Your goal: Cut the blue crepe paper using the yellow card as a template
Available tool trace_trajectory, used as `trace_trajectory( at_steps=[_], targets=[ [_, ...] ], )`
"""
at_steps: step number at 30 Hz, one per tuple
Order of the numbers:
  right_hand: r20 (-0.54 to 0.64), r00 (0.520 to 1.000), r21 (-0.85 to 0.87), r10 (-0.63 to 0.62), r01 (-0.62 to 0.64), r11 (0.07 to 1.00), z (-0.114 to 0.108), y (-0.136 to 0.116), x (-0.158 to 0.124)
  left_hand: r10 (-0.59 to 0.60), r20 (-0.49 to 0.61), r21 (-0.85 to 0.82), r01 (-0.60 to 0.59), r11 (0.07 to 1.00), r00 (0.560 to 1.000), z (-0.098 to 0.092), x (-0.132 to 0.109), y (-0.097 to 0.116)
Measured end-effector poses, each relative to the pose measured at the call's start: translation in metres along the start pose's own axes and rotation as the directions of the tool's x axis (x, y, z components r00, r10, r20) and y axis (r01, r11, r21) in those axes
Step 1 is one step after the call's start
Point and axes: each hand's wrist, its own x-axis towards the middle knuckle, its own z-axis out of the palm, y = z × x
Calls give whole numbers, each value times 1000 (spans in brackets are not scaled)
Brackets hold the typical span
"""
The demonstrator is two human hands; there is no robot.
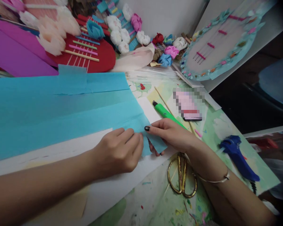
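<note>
At the right end of the blue paper (61, 116), the right hand (173, 131) pinched a flap (159, 143), apparently torn partway but not yet free, beside the left hand (120, 150), its grip unclear.

With our left hand (122, 150) curled, we press on the near edge of the blue paper (61, 110), while at its right corner our right hand (173, 133) pinches a narrow flap, thumb on top. Under the blue paper lies a white sheet (122, 185). To the blue paper's right, on the green-patterned desk (132, 210), we have a green cutter (166, 113) near a thin stick (161, 97), then a pixelated phone (190, 106), then a blue glue gun (240, 160). Gold-handled scissors (179, 174) lie nearer us than the blue paper's right corner. Beyond the blue paper we see a red oval piece (103, 59) crossed by coloured sticks.
</note>
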Motion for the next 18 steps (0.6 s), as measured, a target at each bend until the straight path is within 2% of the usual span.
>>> trace_trajectory(
  at_steps=[6, 11, 18],
  targets=[
    [-111, 992, 13, -53, 55, 998, 3, 3, 3, -24, 29, 47, 22, 999, 999, -1, -1, -2],
    [-109, 993, -9, -46, 45, 999, 4, 1, 1, -16, 106, 35, 13, 999, 994, -1, 0, -2],
    [-93, 994, -34, -66, 63, 997, 4, 1, 1, -30, 69, 19, 29, 999, 997, 1, -1, 1]
  ],
)
